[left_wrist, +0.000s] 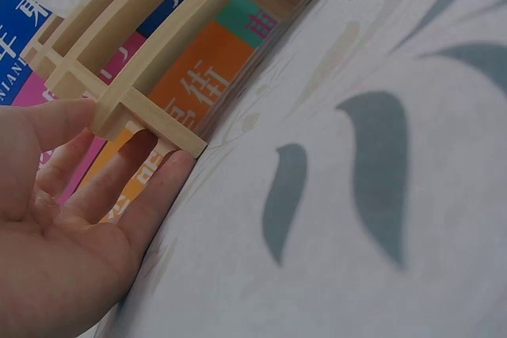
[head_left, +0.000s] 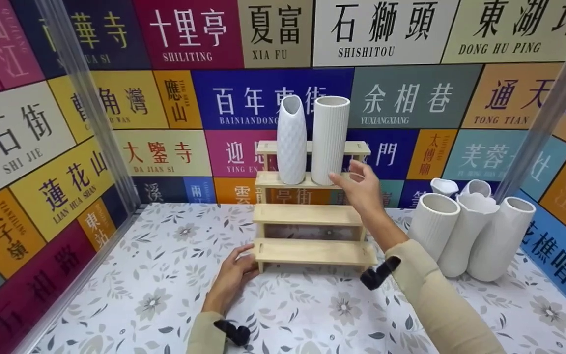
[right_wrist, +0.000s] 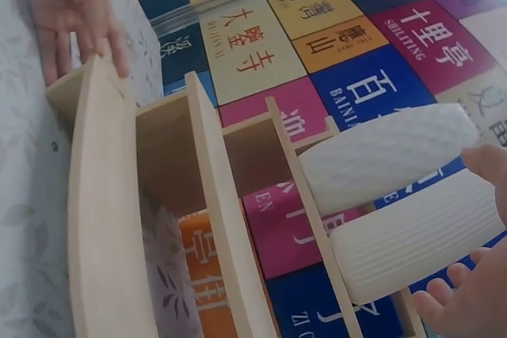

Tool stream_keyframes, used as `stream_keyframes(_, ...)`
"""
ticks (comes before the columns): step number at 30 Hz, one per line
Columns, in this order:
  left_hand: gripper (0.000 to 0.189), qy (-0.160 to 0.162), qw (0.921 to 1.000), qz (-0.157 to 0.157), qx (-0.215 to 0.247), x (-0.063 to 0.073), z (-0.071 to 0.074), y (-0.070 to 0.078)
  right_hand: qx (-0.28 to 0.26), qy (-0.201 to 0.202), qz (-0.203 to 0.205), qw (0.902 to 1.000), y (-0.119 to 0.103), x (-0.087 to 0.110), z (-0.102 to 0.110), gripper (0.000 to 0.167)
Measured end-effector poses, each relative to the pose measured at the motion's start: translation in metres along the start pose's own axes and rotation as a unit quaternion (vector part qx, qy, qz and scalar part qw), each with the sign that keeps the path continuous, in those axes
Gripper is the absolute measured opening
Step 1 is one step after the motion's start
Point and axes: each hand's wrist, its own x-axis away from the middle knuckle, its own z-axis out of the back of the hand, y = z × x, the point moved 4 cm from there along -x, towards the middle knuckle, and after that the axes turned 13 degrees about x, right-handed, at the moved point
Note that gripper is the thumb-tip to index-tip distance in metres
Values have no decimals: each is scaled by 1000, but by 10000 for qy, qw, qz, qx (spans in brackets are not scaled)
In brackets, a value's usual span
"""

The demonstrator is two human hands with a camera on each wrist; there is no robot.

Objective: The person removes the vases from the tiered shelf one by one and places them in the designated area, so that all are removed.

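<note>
A light wooden tiered stand (head_left: 307, 251) stands on the cloth. On its second tier from the top are two upright white vases: a slim slant-mouthed vase with a diamond pattern (head_left: 291, 142) and, right of it, a ribbed cylindrical vase (head_left: 329, 142). My left hand (head_left: 235, 276) grips the left end of the lowest tier; the left wrist view shows the thumb at the tier's corner and fingers along the end piece (left_wrist: 162, 120). My right hand (head_left: 362, 191) is beside the ribbed vase's lower right side, fingers loosely spread, thumb right at its base.
At the right, several white vases stand close together, among them a ribbed one (head_left: 433, 221), a wavy-rimmed one (head_left: 474, 211) and a plain tapered one (head_left: 501, 241). Flower-patterned cloth (head_left: 160, 275) covers the table. Behind is a wall of colourful signs (head_left: 401, 96), with clear upright edges at both sides.
</note>
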Motion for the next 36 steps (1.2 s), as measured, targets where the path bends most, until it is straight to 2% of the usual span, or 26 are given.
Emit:
stream_keyframes(6, 44, 38, 10000, 4, -84, 1, 0, -1, -232, 167, -277, 9992, -5, -23, -6, 83)
stream_keyframes(15, 45, 20, 9999, 2, -156, 2, -1, 0, 83, 106, -42, 9999, -6, -51, -19, 93)
stream_keyframes(21, 47, 27, 10000, -10, -43, 1, 1, 0, 57, 110, 29, 9999, -5, -60, -26, 96)
stream_keyframes(26, 46, 135, 9997, 109, -159, 0, 2, -2, 161, 137, -69, 9998, -1, -65, -29, 98)
stream_keyframes(36, 45, 111, 9998, 38, -154, 0, 0, 0, 141, 249, -70, 9996, 9, -73, -34, 99)
